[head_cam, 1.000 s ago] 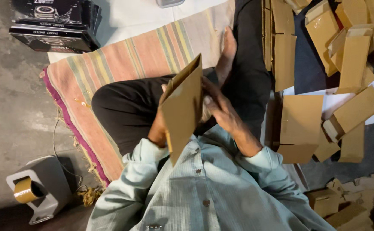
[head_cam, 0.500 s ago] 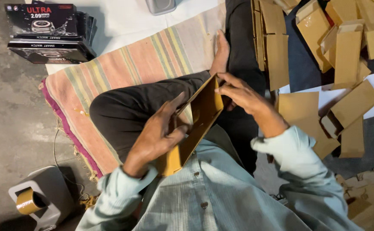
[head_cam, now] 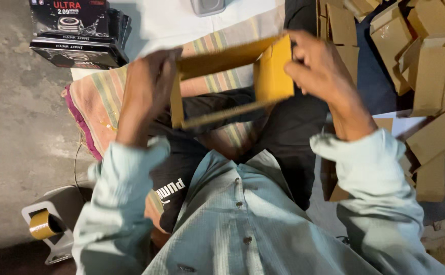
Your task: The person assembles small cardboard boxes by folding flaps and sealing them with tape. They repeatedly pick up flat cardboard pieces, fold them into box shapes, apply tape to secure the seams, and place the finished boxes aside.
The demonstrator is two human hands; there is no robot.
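One cardboard box [head_cam: 232, 81] is opened into a sleeve, left hand [head_cam: 146, 91] and right hand [head_cam: 319, 71] clamping its ends; many flat blanks [head_cam: 431, 76] wait at the striped mat's [head_cam: 100, 102] right edge.

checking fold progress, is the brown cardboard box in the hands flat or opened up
Opened up: the brown cardboard box forms a hollow rectangular sleeve, striped mat showing through, left hand and right hand gripping its ends.

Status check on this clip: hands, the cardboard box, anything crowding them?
Left hand grips the box's left end; right hand grips its right end. Cardboard box opened into a sleeve, held above the lap. Nothing between the hands; flat cartons piled to the right.
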